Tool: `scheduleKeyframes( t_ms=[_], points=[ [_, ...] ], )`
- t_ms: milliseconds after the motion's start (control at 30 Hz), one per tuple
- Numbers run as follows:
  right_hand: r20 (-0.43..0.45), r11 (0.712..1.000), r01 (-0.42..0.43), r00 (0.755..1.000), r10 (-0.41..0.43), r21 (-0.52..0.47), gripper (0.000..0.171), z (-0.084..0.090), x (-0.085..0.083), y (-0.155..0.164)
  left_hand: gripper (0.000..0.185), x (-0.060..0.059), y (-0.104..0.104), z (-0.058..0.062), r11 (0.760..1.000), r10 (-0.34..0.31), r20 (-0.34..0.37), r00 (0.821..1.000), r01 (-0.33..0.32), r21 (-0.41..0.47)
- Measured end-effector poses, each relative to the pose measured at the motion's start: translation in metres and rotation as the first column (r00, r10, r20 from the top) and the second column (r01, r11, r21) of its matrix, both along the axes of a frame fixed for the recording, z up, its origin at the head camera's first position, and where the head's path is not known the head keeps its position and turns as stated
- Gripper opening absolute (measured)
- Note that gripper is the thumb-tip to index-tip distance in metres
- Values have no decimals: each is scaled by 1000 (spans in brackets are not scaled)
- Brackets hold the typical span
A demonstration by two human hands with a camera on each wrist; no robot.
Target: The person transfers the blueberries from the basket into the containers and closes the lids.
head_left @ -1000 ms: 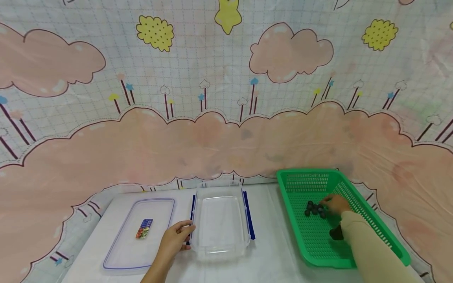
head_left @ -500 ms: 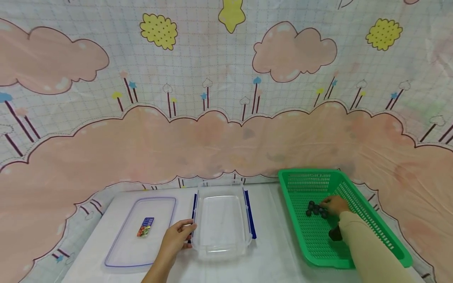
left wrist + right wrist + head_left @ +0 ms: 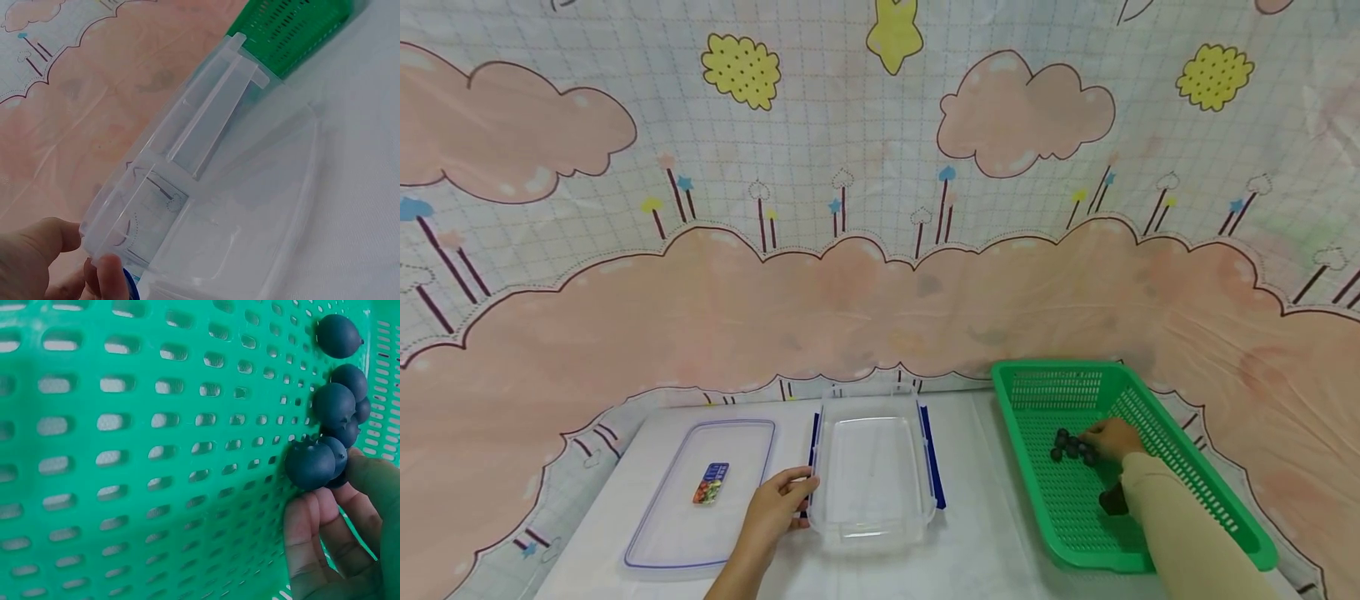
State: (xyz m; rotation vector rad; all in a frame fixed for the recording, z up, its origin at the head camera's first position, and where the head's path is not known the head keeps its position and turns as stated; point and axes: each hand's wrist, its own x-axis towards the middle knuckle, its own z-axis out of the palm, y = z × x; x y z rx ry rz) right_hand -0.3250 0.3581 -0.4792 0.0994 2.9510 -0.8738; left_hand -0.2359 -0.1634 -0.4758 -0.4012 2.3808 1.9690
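My left hand (image 3: 775,507) grips the left rim of a clear plastic storage box (image 3: 872,467) with dark blue side latches. In the left wrist view, the thumb and fingers pinch one corner of the box (image 3: 219,119). Inside the green basket, my right hand (image 3: 1116,437) reaches the right end of a cluster of dark blueberries (image 3: 1072,447). Up close in the right wrist view, the thumb and fingertips of the right hand (image 3: 344,531) close around a berry at the near end of the blueberries (image 3: 310,464). That berry is partly hidden behind the others.
The green perforated basket (image 3: 1033,500) stands at the right of the white-covered table (image 3: 977,542). Left of the box lies a clear lid (image 3: 658,533) with a blue-violet seal and a picture label (image 3: 711,483). A patterned cloth (image 3: 850,317) hangs behind.
The head view has shifted slightly. My right hand's fingertips have settled a little lower and closer in at the berries; the left hand keeps its grip on the box.
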Motion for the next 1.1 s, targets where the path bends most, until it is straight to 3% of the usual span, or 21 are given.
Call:
scheduleKeyframes(
  t_ms=[567,867,1100],
  points=[
    [-33,995,24,999,-27,-96,33,-11,-3,15,41,0,-1,-1,1000,5,-14,1000,-5,10],
    [-28,981,41,998,-47,-191,39,6,6,3,41,1,0,1,1000,8,-11,1000,-7,18],
    [-45,960,-36,999,24,-277,41,19,12,-7,42,2,0,1,1000,13,-4,1000,-13,20]
  ],
)
